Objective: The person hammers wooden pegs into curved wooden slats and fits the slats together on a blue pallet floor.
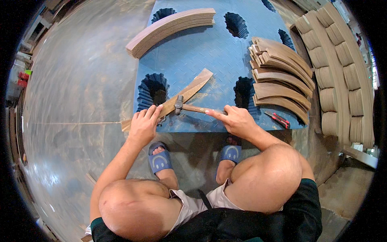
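My right hand [238, 121] is closed round the wooden handle of a hammer [195, 108], its index finger stretched along the handle. The metal hammer head lies over the middle of a curved wooden strip [197, 84]; whether they touch I cannot tell. The strip runs aslant across the front of a blue plastic pallet [193, 56]. With its fingers on the strip's near part, my left hand [144, 126] holds it at the pallet's front left edge. Sawdust and dark bits lie beside the strip.
Several curved wooden pieces form a neat stack [173, 30] at the far left of the pallet. A looser pile [282, 76] is on its right, with a red and black utility knife [279, 119] in front. Ribbed holes [153, 90] open in the pallet. More stacked wood [338, 72] stands farther right.
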{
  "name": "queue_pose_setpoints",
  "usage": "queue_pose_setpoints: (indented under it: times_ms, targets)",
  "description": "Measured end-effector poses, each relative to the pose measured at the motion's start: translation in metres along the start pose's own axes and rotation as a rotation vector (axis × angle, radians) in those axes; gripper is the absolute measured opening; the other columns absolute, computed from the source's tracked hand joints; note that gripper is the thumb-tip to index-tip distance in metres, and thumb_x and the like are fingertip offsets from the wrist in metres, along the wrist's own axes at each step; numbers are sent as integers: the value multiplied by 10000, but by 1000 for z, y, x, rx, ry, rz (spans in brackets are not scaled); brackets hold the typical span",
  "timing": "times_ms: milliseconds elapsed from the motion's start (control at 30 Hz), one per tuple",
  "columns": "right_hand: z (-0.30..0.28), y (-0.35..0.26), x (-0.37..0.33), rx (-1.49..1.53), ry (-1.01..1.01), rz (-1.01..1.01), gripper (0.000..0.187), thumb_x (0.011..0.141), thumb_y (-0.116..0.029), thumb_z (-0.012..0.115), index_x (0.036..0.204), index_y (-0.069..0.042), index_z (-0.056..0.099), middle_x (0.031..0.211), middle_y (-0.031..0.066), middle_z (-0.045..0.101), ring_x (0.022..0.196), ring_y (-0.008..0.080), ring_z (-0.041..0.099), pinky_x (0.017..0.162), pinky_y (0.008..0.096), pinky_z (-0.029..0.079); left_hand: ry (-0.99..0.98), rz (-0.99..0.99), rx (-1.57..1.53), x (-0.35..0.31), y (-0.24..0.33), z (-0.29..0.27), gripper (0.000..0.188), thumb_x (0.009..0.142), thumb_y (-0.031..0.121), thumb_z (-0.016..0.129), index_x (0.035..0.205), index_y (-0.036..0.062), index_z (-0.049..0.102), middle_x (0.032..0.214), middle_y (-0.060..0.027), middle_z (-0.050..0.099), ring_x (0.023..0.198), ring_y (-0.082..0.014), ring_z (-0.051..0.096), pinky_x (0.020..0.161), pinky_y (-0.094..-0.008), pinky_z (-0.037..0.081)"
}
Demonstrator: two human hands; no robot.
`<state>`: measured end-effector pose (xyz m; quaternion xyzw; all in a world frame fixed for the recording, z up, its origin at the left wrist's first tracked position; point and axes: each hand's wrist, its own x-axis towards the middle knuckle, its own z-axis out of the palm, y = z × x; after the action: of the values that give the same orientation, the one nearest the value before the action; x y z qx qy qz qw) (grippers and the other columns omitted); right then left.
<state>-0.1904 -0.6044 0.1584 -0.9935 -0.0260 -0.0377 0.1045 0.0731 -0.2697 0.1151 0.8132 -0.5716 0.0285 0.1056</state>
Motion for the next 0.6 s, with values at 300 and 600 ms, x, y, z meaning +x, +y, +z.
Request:
queue_pose_setpoints:
  times_ms: [300,600]
  targets:
    - [-7,40,-5,0,246,462,800,1028,-88,697,1737,-428,550,904,149,633,755,389,711,666,534,607,-45,-10,-17,1,5,-2,643,1066,162,741,1686,111,578,1542,-104,666,1219,-326,694,1003,-472,547]
    - [8,40,-9,108,171,358,667,1103,-144,679,1705,-420,598,880,174,696,688,379,693,686,519,613,-16,21,-12,4,5,3,631,1060,167,730,1673,116,589,1514,-107,667,1180,-310,696,971,-462,538]
